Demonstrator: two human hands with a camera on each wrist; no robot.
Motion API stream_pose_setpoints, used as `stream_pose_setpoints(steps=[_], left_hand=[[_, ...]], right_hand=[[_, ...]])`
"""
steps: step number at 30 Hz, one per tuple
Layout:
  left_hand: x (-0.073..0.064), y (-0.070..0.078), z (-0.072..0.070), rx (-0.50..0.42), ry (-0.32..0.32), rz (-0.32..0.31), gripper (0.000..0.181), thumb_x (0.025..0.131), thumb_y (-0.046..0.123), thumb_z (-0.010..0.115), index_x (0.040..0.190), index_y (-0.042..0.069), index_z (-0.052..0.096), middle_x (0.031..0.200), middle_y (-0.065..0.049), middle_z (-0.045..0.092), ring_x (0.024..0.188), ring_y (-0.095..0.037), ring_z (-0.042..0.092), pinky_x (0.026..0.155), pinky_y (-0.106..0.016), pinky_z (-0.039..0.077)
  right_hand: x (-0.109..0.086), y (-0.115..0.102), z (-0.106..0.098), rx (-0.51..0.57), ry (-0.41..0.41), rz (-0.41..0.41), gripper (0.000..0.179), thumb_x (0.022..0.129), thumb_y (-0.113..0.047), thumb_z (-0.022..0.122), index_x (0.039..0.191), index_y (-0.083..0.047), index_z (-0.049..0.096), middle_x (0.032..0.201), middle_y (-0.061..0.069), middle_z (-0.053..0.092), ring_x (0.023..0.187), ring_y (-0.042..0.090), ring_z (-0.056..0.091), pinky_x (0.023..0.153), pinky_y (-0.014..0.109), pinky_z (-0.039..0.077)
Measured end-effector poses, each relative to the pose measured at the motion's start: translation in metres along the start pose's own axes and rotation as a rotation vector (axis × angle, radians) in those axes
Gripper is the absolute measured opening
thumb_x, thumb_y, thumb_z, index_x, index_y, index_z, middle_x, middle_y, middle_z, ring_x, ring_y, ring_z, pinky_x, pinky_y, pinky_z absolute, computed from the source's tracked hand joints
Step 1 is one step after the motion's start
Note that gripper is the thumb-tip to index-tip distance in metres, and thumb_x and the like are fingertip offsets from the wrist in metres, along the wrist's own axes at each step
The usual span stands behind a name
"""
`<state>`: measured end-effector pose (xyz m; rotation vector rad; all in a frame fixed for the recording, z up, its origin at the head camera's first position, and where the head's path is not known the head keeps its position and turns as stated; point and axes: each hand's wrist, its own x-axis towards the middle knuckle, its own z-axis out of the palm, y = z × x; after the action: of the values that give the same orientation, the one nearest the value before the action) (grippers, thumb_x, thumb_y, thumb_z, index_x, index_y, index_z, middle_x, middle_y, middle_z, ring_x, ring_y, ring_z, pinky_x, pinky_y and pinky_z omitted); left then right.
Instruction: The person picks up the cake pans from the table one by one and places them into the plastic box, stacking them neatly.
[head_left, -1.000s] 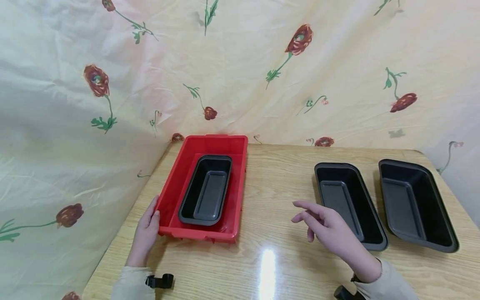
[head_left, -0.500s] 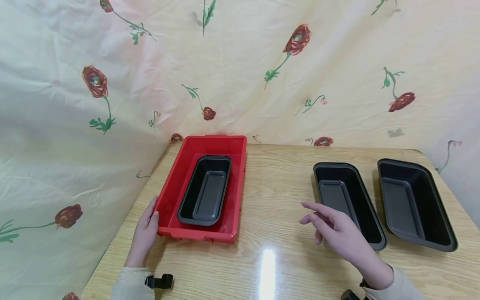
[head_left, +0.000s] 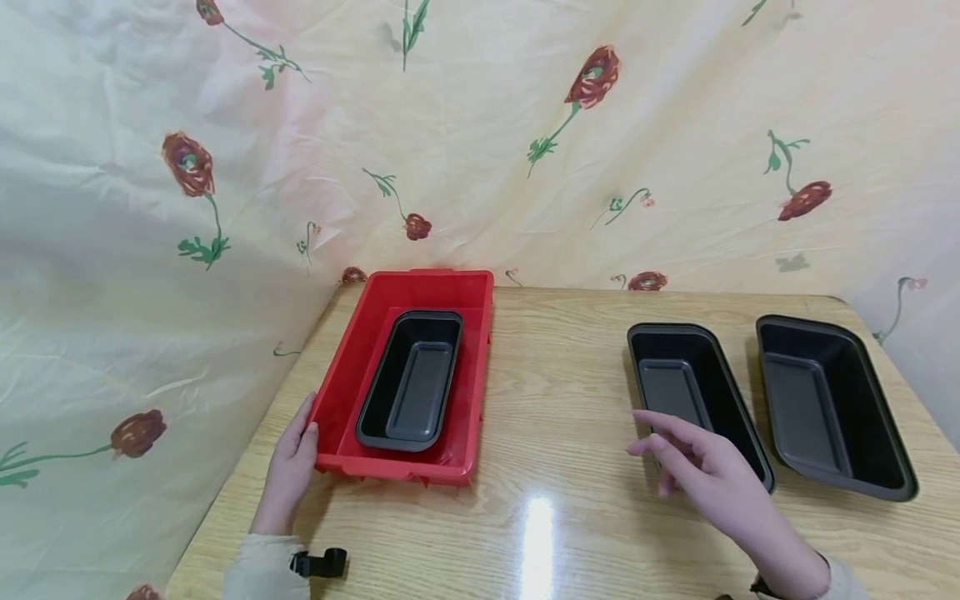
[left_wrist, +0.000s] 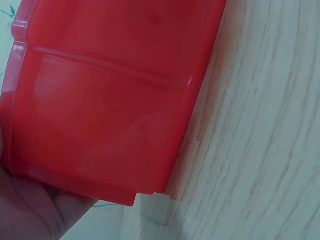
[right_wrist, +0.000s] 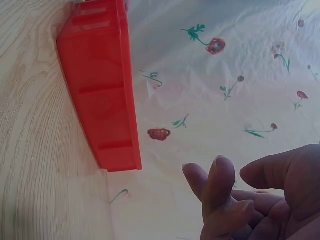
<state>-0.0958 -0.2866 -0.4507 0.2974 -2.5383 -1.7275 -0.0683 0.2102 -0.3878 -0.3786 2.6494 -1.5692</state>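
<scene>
My left hand [head_left: 292, 458] grips the near left corner of a red plastic tray [head_left: 450, 473], thumb on the near side and fingers along the left side. The left wrist view shows the palm against the corner of the tray [left_wrist: 110, 110]. Inside the tray lies a dark loaf pan [head_left: 423, 387], its long side running away from me. My right hand [head_left: 712, 475] hovers with loosely bent fingers and nothing in them, overlapping the near left part of a second loaf pan [head_left: 678, 387] in the head view. The right wrist view shows the right hand's fingers [right_wrist: 220, 180] apart.
A third loaf pan [head_left: 802, 408] stands at the right, beside the second. All rest on a light wooden table [head_left: 558, 367]. Behind and to the left hangs a flowered cloth [head_left: 480, 125]. The red tray stands near the table's left edge.
My right hand has moved to the right, from beside the second loaf pan to over its near left edge. The left hand and the tray have stayed in place.
</scene>
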Motion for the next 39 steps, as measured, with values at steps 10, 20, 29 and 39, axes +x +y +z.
stream_pose_setpoints(steps=[10, 20, 29, 39], left_hand=[[-0.001, 0.000, 0.000, -0.008, 0.002, -0.016, 0.053, 0.107, 0.018, 0.033, 0.157, 0.025, 0.018, 0.159, -0.010, 0.022, 0.140, -0.034, 0.029, 0.107, -0.048, 0.036], [-0.003, 0.001, -0.001, 0.010, 0.009, -0.023, 0.053, 0.107, 0.019, 0.032, 0.157, 0.025, 0.017, 0.160, -0.011, 0.021, 0.140, -0.035, 0.028, 0.107, -0.050, 0.036], [-0.002, 0.001, -0.001, 0.011, 0.008, -0.016, 0.053, 0.107, 0.018, 0.032, 0.158, 0.022, 0.017, 0.159, -0.012, 0.022, 0.140, -0.035, 0.029, 0.107, -0.050, 0.036], [-0.002, 0.001, 0.000, 0.000, -0.001, -0.020, 0.053, 0.107, 0.019, 0.032, 0.158, 0.023, 0.016, 0.160, -0.010, 0.020, 0.141, -0.035, 0.027, 0.106, -0.048, 0.037]], right_hand=[[-0.010, 0.006, -0.013, 0.016, 0.012, 0.107, 0.040, 0.105, -0.025, 0.046, 0.140, -0.007, 0.050, 0.103, 0.005, 0.072, 0.060, 0.021, 0.059, 0.044, 0.030, 0.043], [-0.023, 0.015, -0.026, 0.072, 0.020, 0.187, 0.044, 0.104, -0.029, 0.045, 0.143, -0.010, 0.047, 0.107, 0.004, 0.071, 0.064, 0.025, 0.058, 0.049, 0.032, 0.045], [-0.029, 0.024, -0.032, 0.063, 0.037, 0.174, 0.044, 0.105, -0.029, 0.044, 0.144, -0.009, 0.045, 0.108, 0.005, 0.071, 0.063, 0.026, 0.059, 0.046, 0.035, 0.041], [-0.036, 0.031, -0.039, 0.053, 0.060, 0.179, 0.045, 0.105, -0.029, 0.044, 0.145, -0.008, 0.044, 0.108, 0.005, 0.071, 0.065, 0.026, 0.059, 0.047, 0.033, 0.041]])
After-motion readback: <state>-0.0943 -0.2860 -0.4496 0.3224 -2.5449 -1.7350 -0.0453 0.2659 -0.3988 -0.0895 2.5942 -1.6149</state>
